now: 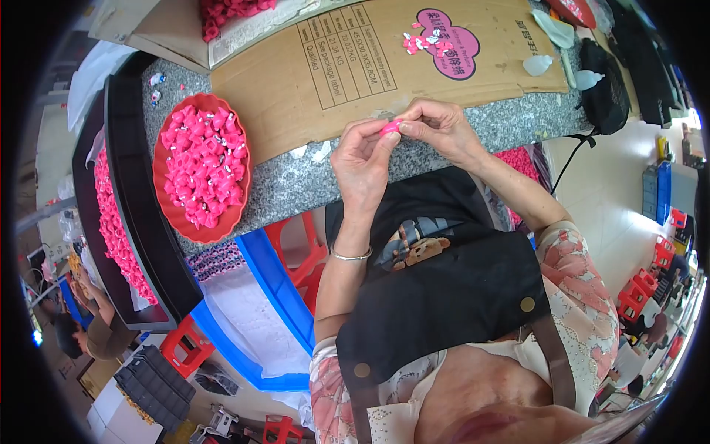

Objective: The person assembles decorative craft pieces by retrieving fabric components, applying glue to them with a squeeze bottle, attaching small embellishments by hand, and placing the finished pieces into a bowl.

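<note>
A small glossy pink piece (390,128) is pinched between the fingertips of both hands, above the near edge of a flattened cardboard sheet (274,96). My left hand (362,159) grips its left side, thumb and index finger closed on it. From the right, my right hand (436,127) holds the same piece with thumb and forefinger. A red scalloped bowl (158,177) full of pink pieces with small white and silvery parts stands left of the hands. Several pink and white figures (423,41) lie on the cardboard beyond the hands.
A black tray (140,185) of pink pieces lies at the far left. Two small figures (156,87) sit on the speckled tabletop (288,185). Translucent bulbs (538,66) and a black bag (603,92) are at the right. A co-worker (92,325) is at lower left.
</note>
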The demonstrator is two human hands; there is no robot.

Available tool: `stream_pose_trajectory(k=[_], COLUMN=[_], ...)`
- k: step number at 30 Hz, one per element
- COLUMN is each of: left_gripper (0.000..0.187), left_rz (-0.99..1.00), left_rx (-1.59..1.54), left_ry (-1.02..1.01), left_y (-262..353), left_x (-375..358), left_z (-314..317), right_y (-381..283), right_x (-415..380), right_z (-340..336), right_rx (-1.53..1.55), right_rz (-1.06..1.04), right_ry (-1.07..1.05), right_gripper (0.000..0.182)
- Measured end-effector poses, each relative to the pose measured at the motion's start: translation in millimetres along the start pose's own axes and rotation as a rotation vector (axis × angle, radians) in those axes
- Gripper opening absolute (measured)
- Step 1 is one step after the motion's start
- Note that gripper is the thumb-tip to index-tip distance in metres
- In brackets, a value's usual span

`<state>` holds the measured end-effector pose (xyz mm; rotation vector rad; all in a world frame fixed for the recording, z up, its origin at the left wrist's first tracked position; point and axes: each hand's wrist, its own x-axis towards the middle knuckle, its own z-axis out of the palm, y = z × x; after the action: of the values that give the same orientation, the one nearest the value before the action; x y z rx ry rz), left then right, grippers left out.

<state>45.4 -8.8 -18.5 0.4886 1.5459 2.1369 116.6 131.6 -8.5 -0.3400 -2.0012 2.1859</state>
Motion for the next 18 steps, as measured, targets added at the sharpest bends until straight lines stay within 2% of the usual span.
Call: stream_pose_trajectory(k=[18], left_gripper=[0.018], left_rz=[-0.019], left_rx=[0.016], left_ry=[0.007], left_y=[-0.9], left_x=[-1.4], left_z=[0.6], right_y=[5.3], right_x=[-0.8], right_z=[-0.6], right_rx=[0.009], right_rz=[0.0], right_ry=[0.004], right_gripper=[0.012])
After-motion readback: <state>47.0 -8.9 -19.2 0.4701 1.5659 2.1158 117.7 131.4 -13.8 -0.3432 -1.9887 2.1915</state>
